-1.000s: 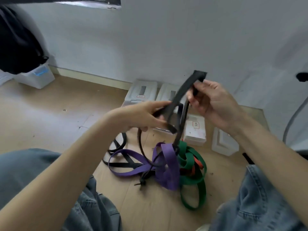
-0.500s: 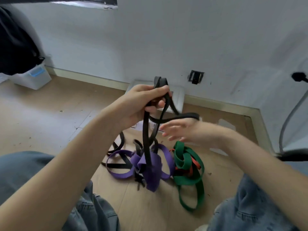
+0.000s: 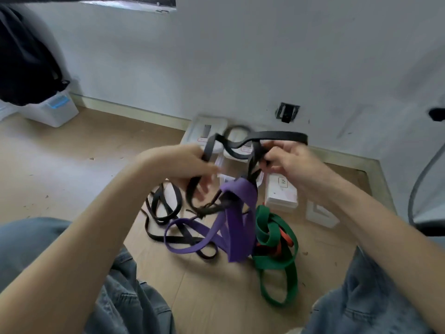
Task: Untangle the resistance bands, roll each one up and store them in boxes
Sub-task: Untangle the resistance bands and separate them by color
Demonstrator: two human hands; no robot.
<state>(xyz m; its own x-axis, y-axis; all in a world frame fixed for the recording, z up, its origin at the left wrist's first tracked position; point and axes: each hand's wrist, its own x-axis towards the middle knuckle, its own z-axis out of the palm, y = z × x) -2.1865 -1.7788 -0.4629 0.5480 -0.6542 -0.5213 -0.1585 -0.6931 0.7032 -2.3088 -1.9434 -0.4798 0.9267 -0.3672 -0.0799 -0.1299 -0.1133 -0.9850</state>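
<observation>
Wooden floor (image 3: 72, 165), white boxes (image 3: 280, 191) by wall. Both hands, left hand (image 3: 190, 169) and right hand (image 3: 286, 162), fingers gripping black band (image 3: 277, 136) above purple band (image 3: 231, 220); green band (image 3: 277, 237) beside purple. Untangling step; next likely calls for drawing black loop free.

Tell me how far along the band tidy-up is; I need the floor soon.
Done: nothing rolled or boxed. In hand: left hand and right hand lift a black band, purple band snagged on it. Left: green band, orange band, white boxes.
</observation>
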